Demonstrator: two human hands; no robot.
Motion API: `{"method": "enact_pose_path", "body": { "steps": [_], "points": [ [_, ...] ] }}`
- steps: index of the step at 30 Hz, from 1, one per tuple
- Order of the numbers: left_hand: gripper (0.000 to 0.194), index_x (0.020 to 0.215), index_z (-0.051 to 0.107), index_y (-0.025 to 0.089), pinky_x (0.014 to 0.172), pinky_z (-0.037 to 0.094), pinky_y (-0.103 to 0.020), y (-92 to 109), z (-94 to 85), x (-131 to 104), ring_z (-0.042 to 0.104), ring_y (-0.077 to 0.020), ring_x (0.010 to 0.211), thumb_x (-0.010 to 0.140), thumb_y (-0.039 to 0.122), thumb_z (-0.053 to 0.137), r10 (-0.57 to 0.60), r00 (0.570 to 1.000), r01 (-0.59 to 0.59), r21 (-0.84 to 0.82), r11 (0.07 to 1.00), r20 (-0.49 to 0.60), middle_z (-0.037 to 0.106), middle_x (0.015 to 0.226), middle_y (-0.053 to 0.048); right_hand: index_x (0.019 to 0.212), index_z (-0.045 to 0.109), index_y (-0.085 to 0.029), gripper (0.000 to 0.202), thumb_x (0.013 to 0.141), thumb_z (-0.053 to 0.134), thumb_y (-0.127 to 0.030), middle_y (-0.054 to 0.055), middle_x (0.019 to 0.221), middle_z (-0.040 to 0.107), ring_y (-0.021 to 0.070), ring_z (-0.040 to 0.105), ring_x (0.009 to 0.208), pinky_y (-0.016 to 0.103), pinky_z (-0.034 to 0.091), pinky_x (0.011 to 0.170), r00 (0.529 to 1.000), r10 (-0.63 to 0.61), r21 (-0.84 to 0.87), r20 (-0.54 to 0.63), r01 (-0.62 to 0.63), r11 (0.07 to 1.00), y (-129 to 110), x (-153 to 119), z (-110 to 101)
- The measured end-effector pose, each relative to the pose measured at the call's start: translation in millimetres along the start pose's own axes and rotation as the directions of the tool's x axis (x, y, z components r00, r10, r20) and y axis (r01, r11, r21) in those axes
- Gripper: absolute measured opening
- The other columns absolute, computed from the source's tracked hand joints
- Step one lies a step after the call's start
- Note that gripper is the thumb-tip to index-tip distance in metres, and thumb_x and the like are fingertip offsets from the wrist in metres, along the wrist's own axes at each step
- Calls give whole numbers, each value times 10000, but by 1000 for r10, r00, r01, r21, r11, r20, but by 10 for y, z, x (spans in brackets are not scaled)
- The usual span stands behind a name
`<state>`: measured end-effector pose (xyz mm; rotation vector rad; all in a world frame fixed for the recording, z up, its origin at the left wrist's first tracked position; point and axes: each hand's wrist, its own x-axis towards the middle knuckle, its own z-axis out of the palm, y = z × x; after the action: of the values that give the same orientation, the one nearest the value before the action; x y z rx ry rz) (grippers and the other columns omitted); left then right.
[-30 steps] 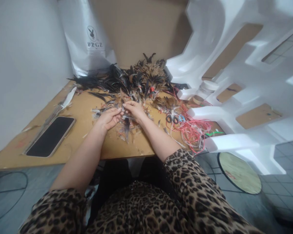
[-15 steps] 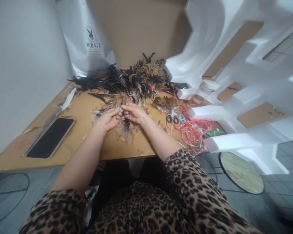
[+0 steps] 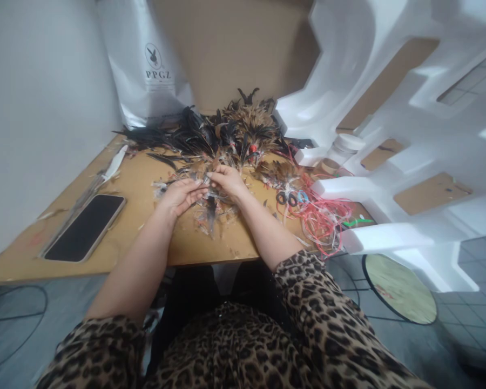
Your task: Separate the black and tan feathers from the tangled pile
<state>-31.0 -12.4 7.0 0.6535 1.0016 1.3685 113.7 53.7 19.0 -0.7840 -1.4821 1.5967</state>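
Observation:
My left hand (image 3: 182, 195) is closed in a pinch above the desk, with its fingertips close to those of my right hand. My right hand (image 3: 228, 181) is also pinched, thumb and fingers together. A small brown feather (image 3: 210, 164) shows at the fingertips, its lower end hidden by them; its outline blurs into the feathers behind. Under the hands lie scattered feather scraps and fluff (image 3: 211, 216). Just beyond them spreads a big heap of black and brown feathers (image 3: 243, 121).
A phone (image 3: 85, 228) lies at the left, near a white feather (image 3: 115, 163). To the right are scissors (image 3: 287, 199), tangled pink string (image 3: 322, 219), a lidded jar (image 3: 345, 145) and white foam packaging (image 3: 368, 237). A silver bag (image 3: 146, 102) stands behind; a round stool (image 3: 400, 289) is below.
My right hand has lifted slightly up and to the right. The fingertips of my left hand have shifted a little to the right. Everything else on the desk stays put.

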Motion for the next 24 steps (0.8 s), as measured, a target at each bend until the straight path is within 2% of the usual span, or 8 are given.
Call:
{"method": "enact_pose_path", "body": {
  "steps": [13,24],
  "points": [
    [25,718,651,60,506,504,-149,-31,-11,19,659,-119,590,733,63,631,5,1000,-5,55,998,-4,695,723,-119,636,476,-164,320,630,704,-388,-75,448,493,39,382,411,167,274,441,999,-26,-58,25,27,998,-9,-1,23],
    [41,740,659,51,509,500,-146,-43,16,3,645,-108,566,719,87,658,-3,1000,3,112,994,2,680,672,-102,649,515,-150,240,627,678,-324,-73,449,500,39,389,409,168,278,438,996,-82,-32,33,83,996,86,33,20]
  ]
}}
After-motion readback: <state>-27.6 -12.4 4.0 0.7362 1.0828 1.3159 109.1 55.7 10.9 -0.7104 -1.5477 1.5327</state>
